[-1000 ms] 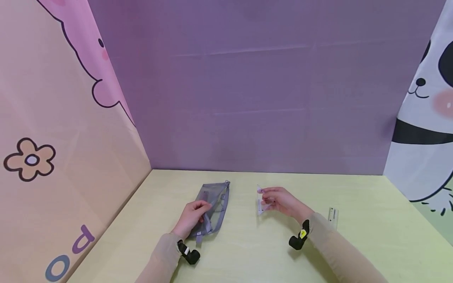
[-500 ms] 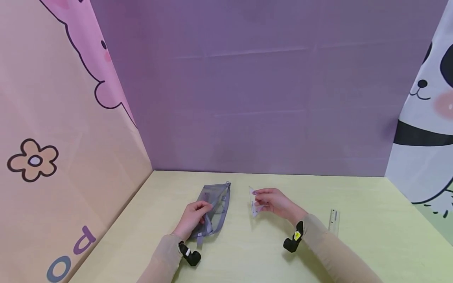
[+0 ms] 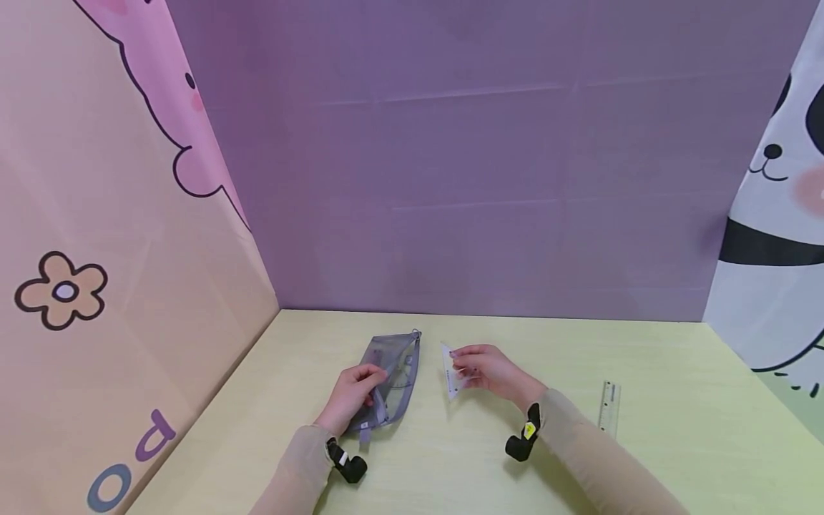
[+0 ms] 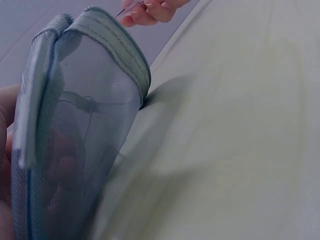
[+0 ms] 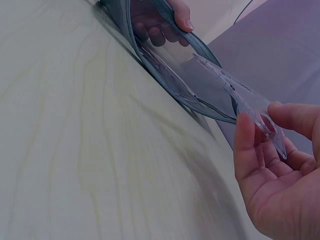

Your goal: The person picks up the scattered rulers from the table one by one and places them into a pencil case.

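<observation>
Left wall: pale pink sheet (image 3: 116, 214); pink cartoon figure (image 3: 157, 79) up top, outlined flower (image 3: 51, 315) lower down, purple letter (image 3: 166, 423) near the table edge.
Left sleeve: beige (image 3: 292, 465), coming in from the bottom; black wrist camera (image 3: 350, 466) strapped at the cuff.
Left hand: on the pouch (image 3: 350, 393), thumb and fingers pinching its near-left edge. Right wrist view has the thumb over the rim, fingers visible through the mesh.
Pouch: grey-blue see-through mesh (image 3: 391, 350), zip-edged, on the left half of the table, long axis running away from the person. Mouth gapes toward the right hand. Small ring at the far corner, short tab at the near end.
Pouch contents: clear item (image 5: 172, 80) seen through the mouth; exact shape can't be told.
Set square: clear plastic triangle with dark markings (image 3: 450, 372), held up off the table between pouch and right hand; just beside the pouch, apart from it, one corner aimed at the mouth.
Right hand: thumb and fingers pinching the set square by its right part (image 3: 492, 372).
Right sleeve: beige (image 3: 599, 450); second black wrist camera (image 3: 520, 443) at the cuff.
Ruler: clear, straight (image 3: 609, 408), on the table just beyond the right sleeve, well apart from the pouch.
Table: pale yellow, wood-grained (image 3: 676, 379).
Right wall: panda print (image 3: 772, 300).
</observation>
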{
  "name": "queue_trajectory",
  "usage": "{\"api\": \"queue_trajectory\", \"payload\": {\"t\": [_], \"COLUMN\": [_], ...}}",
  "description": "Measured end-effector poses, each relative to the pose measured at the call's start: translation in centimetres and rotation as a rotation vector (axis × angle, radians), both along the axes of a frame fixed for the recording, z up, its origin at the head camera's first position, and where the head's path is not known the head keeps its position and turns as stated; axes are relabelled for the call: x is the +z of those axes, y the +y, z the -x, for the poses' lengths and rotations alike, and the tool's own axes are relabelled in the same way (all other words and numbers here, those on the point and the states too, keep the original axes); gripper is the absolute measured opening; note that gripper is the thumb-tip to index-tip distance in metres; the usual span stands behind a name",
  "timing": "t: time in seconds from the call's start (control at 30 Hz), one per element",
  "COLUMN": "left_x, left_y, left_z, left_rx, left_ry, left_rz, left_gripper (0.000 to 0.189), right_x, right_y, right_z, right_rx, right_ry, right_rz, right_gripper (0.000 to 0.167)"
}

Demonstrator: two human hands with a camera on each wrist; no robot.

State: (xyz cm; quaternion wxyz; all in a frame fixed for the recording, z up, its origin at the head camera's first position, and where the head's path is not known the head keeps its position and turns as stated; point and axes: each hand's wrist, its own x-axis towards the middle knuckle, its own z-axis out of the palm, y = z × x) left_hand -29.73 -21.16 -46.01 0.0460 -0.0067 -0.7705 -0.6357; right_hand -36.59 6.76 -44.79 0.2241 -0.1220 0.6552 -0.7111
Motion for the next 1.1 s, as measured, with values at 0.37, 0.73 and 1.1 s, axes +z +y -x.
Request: {"api": "queue_trajectory", "payload": {"t": [0.37,0.73,1.1], "left_x": [0.0,0.1,0.1], "left_y": [-0.1,0.0,0.0], "left_z": [0.0,-0.1,-0.1], "left_rx": [0.0,-0.004,0.002], "left_ry": [0.005,-0.004,0.01], "left_rz": [0.009,-0.001,-0.016], "left_gripper": [0.018,0.019,0.019], "right_x": [0.1,0.1,0.4], "right_y": [-1.4,-2.2,-2.8], "right_z": [0.0,0.4,0.4], "right_rx": [-0.007,0.011,0.031], "right_ry": [-0.021,-0.048,-0.056], "right_rz": [-0.028,-0.02,0.024], "right_gripper": [0.01,0.02,0.026]}}
